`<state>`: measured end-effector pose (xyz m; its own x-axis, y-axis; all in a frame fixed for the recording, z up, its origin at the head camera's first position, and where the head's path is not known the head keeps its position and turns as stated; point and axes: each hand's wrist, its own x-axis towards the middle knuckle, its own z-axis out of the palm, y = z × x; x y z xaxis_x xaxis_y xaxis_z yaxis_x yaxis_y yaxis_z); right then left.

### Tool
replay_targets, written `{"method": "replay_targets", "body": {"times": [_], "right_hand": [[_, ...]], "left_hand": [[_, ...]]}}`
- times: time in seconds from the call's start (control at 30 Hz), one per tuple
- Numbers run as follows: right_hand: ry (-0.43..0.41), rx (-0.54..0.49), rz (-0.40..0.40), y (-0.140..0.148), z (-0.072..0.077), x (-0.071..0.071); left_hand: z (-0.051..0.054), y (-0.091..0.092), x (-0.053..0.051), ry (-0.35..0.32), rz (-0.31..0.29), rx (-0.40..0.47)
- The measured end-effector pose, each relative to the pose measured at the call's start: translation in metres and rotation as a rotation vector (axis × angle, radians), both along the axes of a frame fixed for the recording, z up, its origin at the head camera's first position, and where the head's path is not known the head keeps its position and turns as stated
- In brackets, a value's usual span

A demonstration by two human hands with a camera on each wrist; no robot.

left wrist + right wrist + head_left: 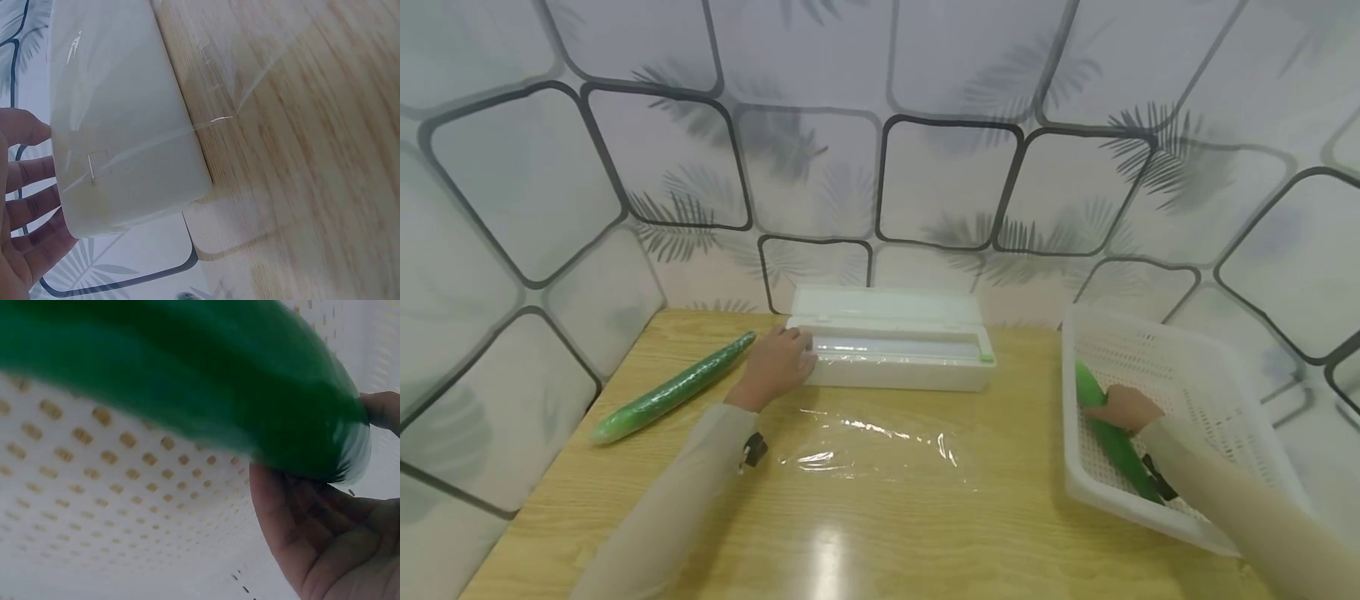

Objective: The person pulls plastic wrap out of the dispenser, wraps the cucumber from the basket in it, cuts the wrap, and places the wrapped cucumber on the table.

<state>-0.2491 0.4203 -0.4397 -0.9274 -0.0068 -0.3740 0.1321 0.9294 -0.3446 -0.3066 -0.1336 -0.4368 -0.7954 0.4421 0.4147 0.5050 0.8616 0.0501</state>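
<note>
One wooden worktop (910,533) lies before us, with a white basket (1072,417) at its right and, near the middle, a white wrap box (895,375), lid (887,305) raised, clear film (872,442) spread in front. We see a glossy cucumber (673,396) left of the box; a second cucumber (1117,450) is inside the basket. Our right hand (1126,408) grips it, fingers curled; our left hand (777,364), fingers loosely spread, touches the box's left end.
</note>
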Motion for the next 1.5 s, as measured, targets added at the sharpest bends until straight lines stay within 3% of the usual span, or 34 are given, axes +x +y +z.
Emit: {"method": "replay_targets", "body": {"times": [0.17, 0.43, 0.67, 0.8, 0.93, 1.03, 1.13, 1.23, 1.37, 1.5], "right_hand": [[0.042, -0.019, -0.032, 0.004, 0.012, 0.0], [0.245, 0.093, -0.019, -0.003, 0.073, 0.002], [0.395, 0.08, -0.008, -0.057, 0.129, 0.008], [0.542, 0.058, 0.069, -0.102, 0.146, 0.018], [0.663, 0.051, 0.183, -0.143, 0.148, 0.029], [0.7, 0.032, 0.253, -0.172, 0.144, 0.036], [0.758, 0.018, 0.323, -0.199, 0.134, 0.043], [0.842, 0.027, 0.407, -0.223, 0.123, 0.049], [0.936, 0.053, 0.498, -0.249, 0.108, 0.054], [0.967, 0.071, 0.545, -0.266, 0.097, 0.057]], "left_hand": [[0.0, 0.002, 0.0, 0.004, -0.002, 0.01], [0.002, 0.001, 0.003, -0.005, 0.002, 0.054], [0.005, -0.003, 0.005, -0.015, -0.004, 0.137], [0.007, 0.001, 0.011, 0.06, -0.013, 0.17], [0.017, 0.015, 0.024, 0.19, -0.03, 0.213], [0.034, 0.031, 0.04, 0.287, -0.051, 0.249], [0.053, 0.048, 0.06, 0.386, -0.109, 0.271], [0.068, 0.063, 0.077, 0.47, -0.185, 0.233], [0.075, 0.076, 0.09, 0.47, -0.25, 0.083], [0.069, 0.08, 0.095, 0.405, -0.259, -0.035]]}}
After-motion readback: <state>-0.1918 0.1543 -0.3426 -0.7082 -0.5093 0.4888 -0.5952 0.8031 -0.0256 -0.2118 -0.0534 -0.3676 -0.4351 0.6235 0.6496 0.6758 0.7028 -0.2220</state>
